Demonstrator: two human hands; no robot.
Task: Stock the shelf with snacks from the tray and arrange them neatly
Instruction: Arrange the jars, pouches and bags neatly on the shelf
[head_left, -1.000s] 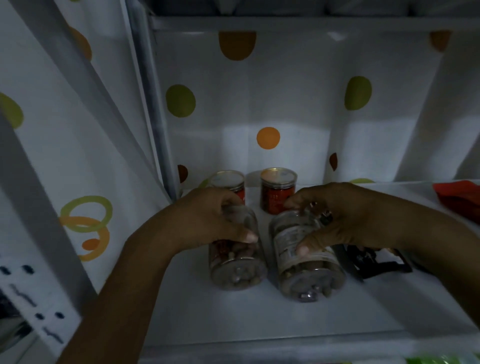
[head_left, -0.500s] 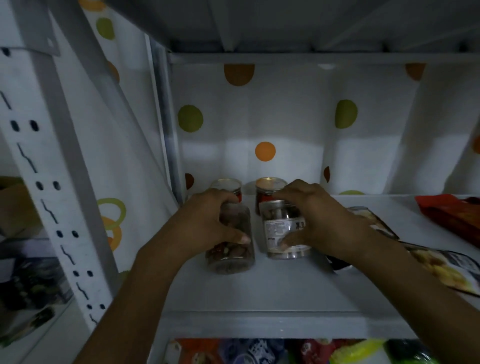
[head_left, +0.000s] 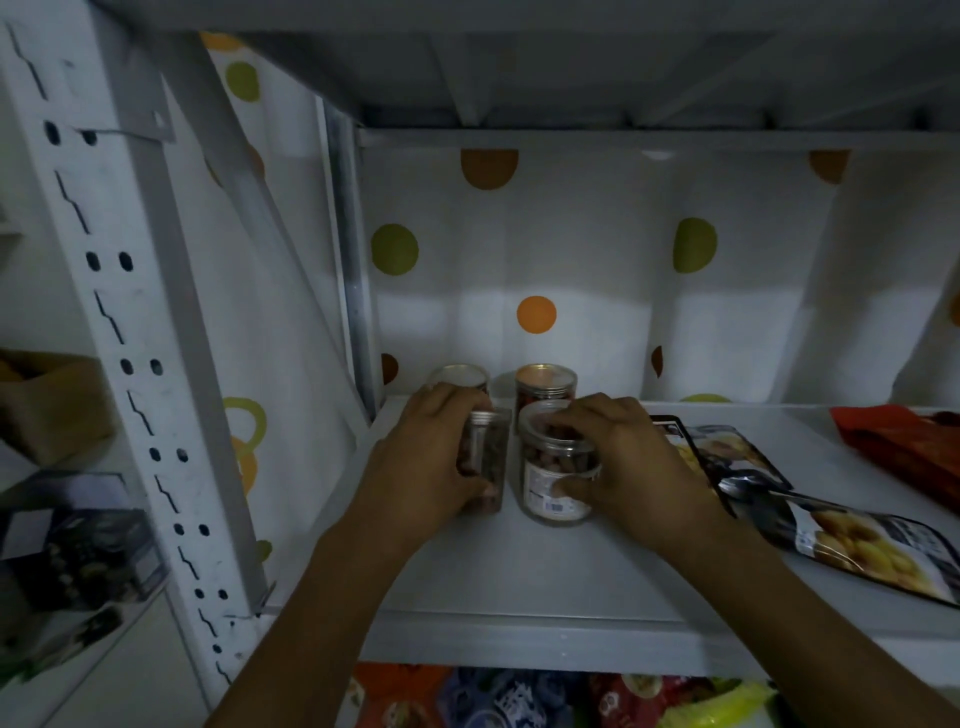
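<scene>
left hand (head_left: 431, 457) grips clear silver-capped snack jar (head_left: 491, 457), right hand (head_left: 623, 462) grips clear white-labelled snack jar (head_left: 550, 483), side by side on white metal shelf (head_left: 519, 571) near its left wall, bare shelf between them and front edge.

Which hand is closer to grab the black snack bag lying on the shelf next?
Probably the right hand: it grips the labelled jar just beside the black snack bag. The left hand holds the other jar, farther away.
</scene>
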